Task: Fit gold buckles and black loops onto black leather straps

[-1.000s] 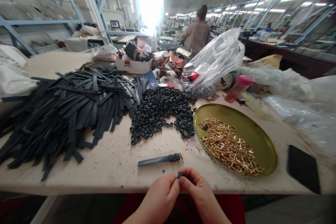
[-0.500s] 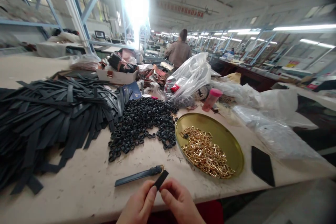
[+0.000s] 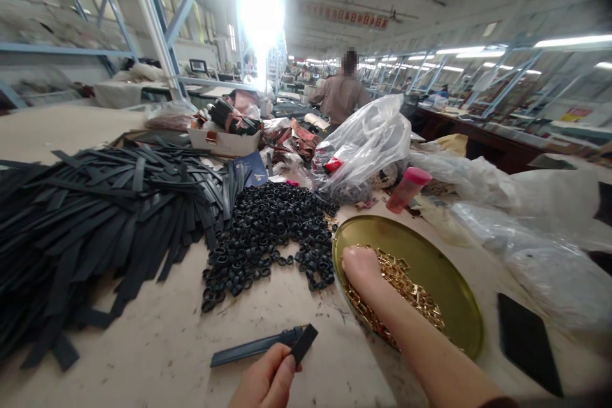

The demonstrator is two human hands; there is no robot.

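Observation:
My left hand point(image 3: 268, 377) pinches a short black strap point(image 3: 305, 343) between thumb and fingers near the front of the table. Just behind it on the tabletop lies another dark strap point(image 3: 251, 348), its right end covered by the held one. My right hand point(image 3: 362, 269) reaches into a round gold-coloured tray point(image 3: 452, 277), at the left side of a heap of small gold buckles point(image 3: 423, 301). Its fingers are curled down among the buckles, and whatever is between the fingertips is hidden. The right forearm crosses over the tray's near rim.
Black strips point(image 3: 119, 217) lie in a big pile at left, with many small black loops point(image 3: 272, 223) beside them. A pink-lidded jar point(image 3: 408, 190), plastic bags point(image 3: 368, 146) and a black flat slab point(image 3: 528, 341) surround the tray. Beyond the table is a person point(image 3: 342, 97).
My right hand has left the strap and moved right and forward into the tray of buckles. My left hand still holds the strap. The view has shifted slightly left.

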